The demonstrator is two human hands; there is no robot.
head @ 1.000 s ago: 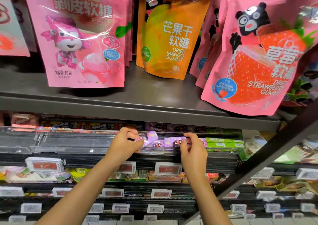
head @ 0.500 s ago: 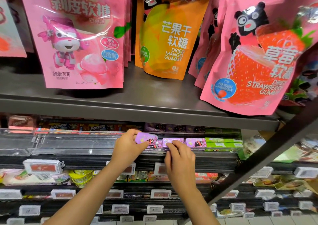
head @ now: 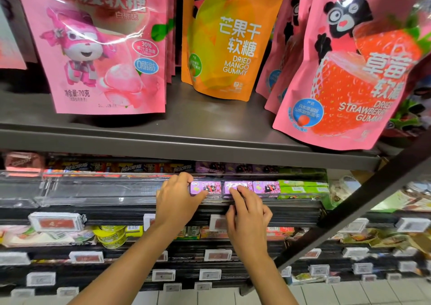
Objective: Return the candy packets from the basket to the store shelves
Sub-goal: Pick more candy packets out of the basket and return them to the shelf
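Purple candy packet [head: 205, 187] mid-frame, gripped by curled left hand [head: 177, 202]; next purple packet [head: 238, 186] pressed by straight right hand [head: 248, 213] fingers.

A grey metal upper shelf [head: 186, 139] carries no small packets. On a lower shelf, round yellow-green tins [head: 112, 234] sit near the left end, behind white electronic price tags with red displays [head: 57, 222]. A dark diagonal metal bar [head: 363, 202] crosses the right side.
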